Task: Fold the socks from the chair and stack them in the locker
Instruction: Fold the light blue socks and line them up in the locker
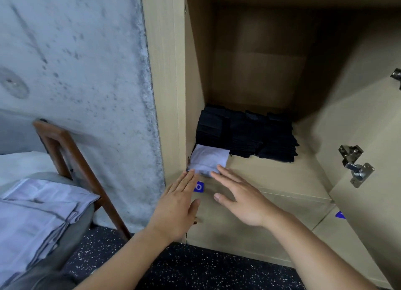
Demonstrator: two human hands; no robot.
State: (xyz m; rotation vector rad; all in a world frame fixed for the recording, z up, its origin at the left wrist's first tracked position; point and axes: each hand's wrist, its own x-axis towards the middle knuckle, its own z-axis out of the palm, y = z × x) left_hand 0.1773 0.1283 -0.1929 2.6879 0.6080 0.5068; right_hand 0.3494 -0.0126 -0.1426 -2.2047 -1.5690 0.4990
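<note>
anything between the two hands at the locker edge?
Head view: a blue label on the locker front sits between the left hand and right hand.

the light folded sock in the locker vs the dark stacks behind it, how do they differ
Colour: the light folded sock is pale lavender-grey; the dark stacks look black or navy.
Height: the light folded sock lies low and flat; the dark stacks rise in tall piles of many layers.
Place: the light folded sock sits at the front left corner, with fingertips of the left hand and right hand at its near edge; the dark stacks sit farther back, untouched.
Both rest on the locker floor.
</note>
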